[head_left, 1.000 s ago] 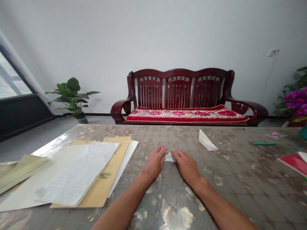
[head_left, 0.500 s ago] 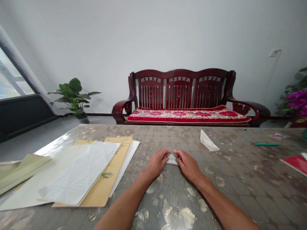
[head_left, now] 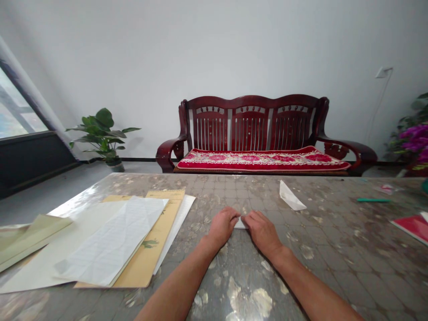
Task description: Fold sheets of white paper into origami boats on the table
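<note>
A small folded piece of white paper lies on the marbled table, mostly hidden between my two hands. My left hand rests knuckles-up on its left side with fingers curled down onto it. My right hand does the same on its right side, fingertips pinching the paper's edge. Both hands press the paper against the tabletop.
A stack of large sheets and a tan pad lies at the left. A folded white paper sits at the far middle, a green pen and a red booklet at the right. Behind the table stands a wooden bench.
My fingers went from lying flat over the paper to curled and pinching it. Both hands have drawn closer together, covering more of the paper.
</note>
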The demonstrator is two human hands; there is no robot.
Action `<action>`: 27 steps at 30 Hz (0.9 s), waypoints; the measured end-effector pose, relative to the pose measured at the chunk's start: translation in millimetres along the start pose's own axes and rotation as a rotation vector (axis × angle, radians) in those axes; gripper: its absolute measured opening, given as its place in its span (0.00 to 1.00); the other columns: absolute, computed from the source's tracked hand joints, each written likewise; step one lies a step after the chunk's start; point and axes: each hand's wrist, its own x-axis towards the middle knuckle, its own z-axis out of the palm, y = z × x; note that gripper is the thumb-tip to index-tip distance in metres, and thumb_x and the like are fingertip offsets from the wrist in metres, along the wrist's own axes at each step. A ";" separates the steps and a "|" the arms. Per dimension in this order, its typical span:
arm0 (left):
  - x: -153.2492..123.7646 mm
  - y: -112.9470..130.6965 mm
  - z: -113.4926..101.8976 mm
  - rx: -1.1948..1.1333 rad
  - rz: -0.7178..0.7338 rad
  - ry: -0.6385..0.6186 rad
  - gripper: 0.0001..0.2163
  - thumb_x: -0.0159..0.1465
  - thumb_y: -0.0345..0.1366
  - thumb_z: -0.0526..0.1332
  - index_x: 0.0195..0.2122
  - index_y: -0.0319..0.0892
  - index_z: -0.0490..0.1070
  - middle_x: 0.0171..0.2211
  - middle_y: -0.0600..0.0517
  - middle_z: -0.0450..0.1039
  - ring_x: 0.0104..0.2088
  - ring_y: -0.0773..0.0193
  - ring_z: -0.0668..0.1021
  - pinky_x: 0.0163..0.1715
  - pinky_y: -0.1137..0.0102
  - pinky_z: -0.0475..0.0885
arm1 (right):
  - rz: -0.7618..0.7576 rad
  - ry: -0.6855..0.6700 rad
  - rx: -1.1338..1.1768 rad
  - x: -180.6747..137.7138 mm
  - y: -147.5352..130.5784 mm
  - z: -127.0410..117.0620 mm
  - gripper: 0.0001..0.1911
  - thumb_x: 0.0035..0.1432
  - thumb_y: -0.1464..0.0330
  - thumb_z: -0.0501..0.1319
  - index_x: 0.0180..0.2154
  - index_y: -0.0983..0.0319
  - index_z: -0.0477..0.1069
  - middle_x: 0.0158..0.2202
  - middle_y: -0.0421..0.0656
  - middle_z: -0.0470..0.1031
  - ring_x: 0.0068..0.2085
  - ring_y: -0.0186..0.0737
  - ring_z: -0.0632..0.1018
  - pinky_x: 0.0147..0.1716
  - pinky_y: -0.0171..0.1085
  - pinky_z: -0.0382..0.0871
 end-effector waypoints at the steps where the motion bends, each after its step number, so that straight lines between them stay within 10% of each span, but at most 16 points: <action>1: -0.5 0.4 -0.3 0.023 0.037 -0.005 0.10 0.66 0.30 0.56 0.37 0.44 0.78 0.37 0.51 0.78 0.42 0.62 0.77 0.44 0.71 0.70 | -0.005 -0.013 -0.037 -0.2 -1.3 -0.8 0.12 0.67 0.71 0.52 0.37 0.59 0.75 0.38 0.44 0.75 0.42 0.43 0.73 0.40 0.38 0.65; 13: -22.8 1.5 -4.8 0.433 0.240 -0.132 0.22 0.70 0.42 0.51 0.64 0.45 0.59 0.65 0.49 0.61 0.65 0.53 0.62 0.63 0.54 0.58 | 0.059 -0.128 -0.003 -20.2 -16.7 -13.8 0.22 0.68 0.62 0.49 0.60 0.59 0.65 0.61 0.49 0.68 0.59 0.49 0.66 0.56 0.48 0.59; 18: -27.8 4.4 -5.1 0.449 0.182 -0.191 0.25 0.70 0.46 0.50 0.66 0.44 0.55 0.68 0.46 0.55 0.68 0.50 0.57 0.64 0.50 0.53 | 0.046 -0.194 0.072 -27.6 -17.8 -4.7 0.33 0.68 0.53 0.46 0.67 0.63 0.53 0.69 0.50 0.53 0.68 0.50 0.54 0.65 0.57 0.43; 27: -26.4 6.3 -6.0 0.426 0.168 -0.201 0.25 0.70 0.46 0.50 0.67 0.44 0.55 0.68 0.45 0.54 0.68 0.52 0.57 0.65 0.51 0.52 | 0.002 -0.218 0.077 -25.2 -18.3 -9.0 0.34 0.68 0.54 0.46 0.67 0.67 0.53 0.69 0.53 0.52 0.69 0.49 0.54 0.66 0.54 0.44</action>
